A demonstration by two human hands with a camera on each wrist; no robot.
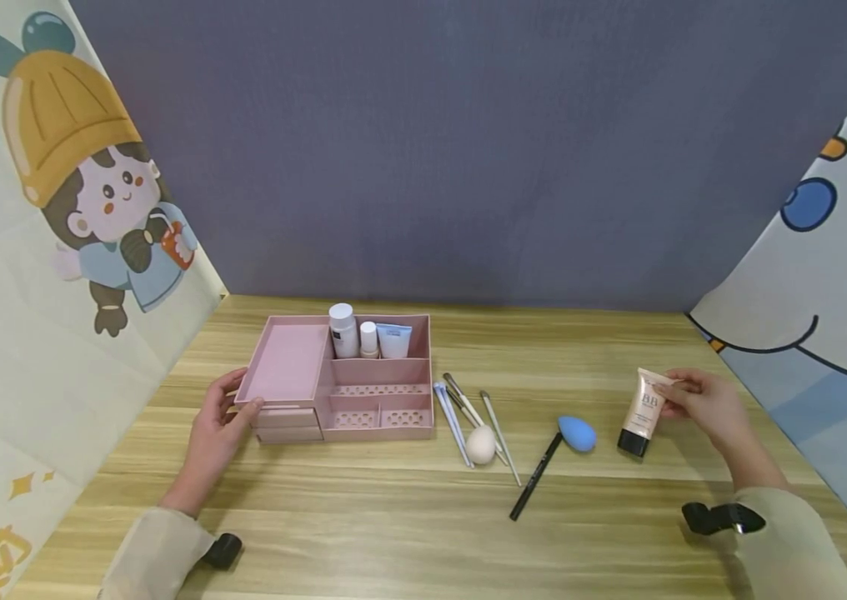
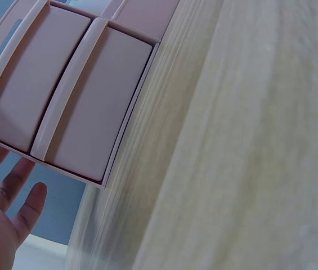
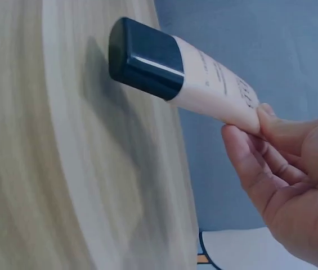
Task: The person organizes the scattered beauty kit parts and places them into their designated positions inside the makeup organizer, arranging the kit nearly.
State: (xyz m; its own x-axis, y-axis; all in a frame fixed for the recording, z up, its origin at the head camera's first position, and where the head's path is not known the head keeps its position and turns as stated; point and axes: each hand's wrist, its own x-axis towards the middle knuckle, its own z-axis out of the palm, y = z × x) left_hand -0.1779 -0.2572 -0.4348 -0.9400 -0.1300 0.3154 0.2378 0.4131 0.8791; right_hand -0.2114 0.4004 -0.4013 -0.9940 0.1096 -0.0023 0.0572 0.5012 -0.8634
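My right hand (image 1: 709, 408) pinches the flat end of a BB cream tube (image 1: 644, 410) between thumb and fingers. The tube's black cap (image 3: 147, 59) points down, and in the right wrist view the tube casts a shadow on the tabletop. At the left, my left hand (image 1: 217, 433) is at the left side of a pink cosmetics organizer (image 1: 284, 358), its fingers fairly straight in the left wrist view. Two drawers (image 2: 97, 101) form the organizer's front left. Its back compartment holds a white bottle (image 1: 344, 333), a small white-capped bottle (image 1: 368, 340) and a light blue tube (image 1: 394, 342).
Several makeup brushes (image 1: 500, 437) lie right of the organizer, with a cream makeup sponge (image 1: 480, 445) among them. Farther right are a black pencil (image 1: 536, 477) and a blue makeup sponge (image 1: 577, 433). A grey partition (image 1: 423, 167) stands behind the wooden table (image 1: 393, 517).
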